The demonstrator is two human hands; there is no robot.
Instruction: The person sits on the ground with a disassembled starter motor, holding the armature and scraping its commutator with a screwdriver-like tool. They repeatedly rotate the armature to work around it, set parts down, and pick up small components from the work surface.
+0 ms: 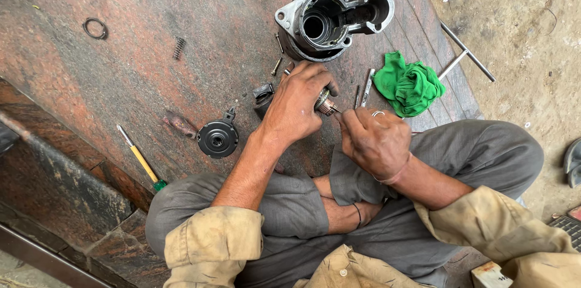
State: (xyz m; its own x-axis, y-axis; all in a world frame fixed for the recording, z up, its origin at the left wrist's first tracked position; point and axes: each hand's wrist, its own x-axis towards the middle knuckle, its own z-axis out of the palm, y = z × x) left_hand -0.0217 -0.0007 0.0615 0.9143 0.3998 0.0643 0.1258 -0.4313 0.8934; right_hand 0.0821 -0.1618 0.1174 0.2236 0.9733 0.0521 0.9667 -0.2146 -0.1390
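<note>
Here the left hand (296, 103) is clamped round a small metal part (326, 104), held above the stone slab (121, 76) just in front of the knees. The part's long axis points toward the right hand (376, 141) — nearly touching it, fingers pinched shut on a thin tool (336, 111) at its tip.

Green rag (409, 87) (crumpled), yellow screwdriver (141, 160)
</note>
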